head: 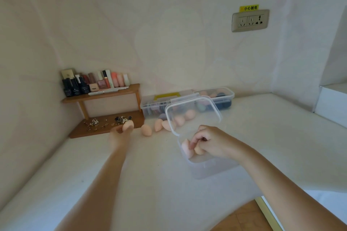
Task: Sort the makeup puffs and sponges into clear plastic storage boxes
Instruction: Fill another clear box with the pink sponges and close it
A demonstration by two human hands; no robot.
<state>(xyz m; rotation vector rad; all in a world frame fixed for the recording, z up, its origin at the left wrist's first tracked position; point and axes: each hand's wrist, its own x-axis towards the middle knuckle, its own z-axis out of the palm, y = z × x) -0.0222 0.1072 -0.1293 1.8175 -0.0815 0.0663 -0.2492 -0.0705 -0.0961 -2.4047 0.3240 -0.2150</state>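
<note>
Our left hand (120,132) is out at 10 o'clock from the box (206,169), fingers curled round a peach sponge (128,125). Our right hand (212,141) is down inside that open box, pinching a second sponge (198,150). Loose sponges (146,130) lie on the surface (131,174) between the hands, and two more boxes (216,95) sit at 12 o'clock by the wall.

A wooden shelf (101,94) with cosmetic bottles (90,82); a wall socket (250,20).
</note>
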